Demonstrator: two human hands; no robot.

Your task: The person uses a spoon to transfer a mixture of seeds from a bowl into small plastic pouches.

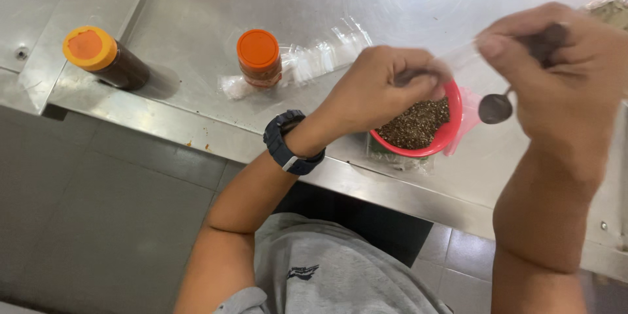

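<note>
Two bare hands work above a stainless steel counter (216,6), seen from the head camera. The left hand (383,88) is closed, its fingers pinched together on the edge of one small clear plastic bag (458,59), which is held open between the two hands directly above one red bowl (456,114). The right hand (569,69) is also closed: its thumb and fingers are clamped on the handle of one metal spoon (495,108) and, as far as can be seen, on the opposite edge of the same bag. The spoon bowl points down and to the left and sits just beside the rim of the red bowl; whether it carries any load cannot be told. The red bowl rests near the front edge of the counter and holds one heap of small dark brown seeds (415,124). One dark wristwatch (288,144) is worn on the left wrist. Two bottles with orange caps stand on the counter, well apart from the hands: one dark bottle (108,59) at far left, tilted in view, and one shorter bottle (260,59) near the centre. One stack of empty clear bags (314,59) lies flat just behind the shorter bottle, touching it. The person wears one grey shirt (327,268).
</note>
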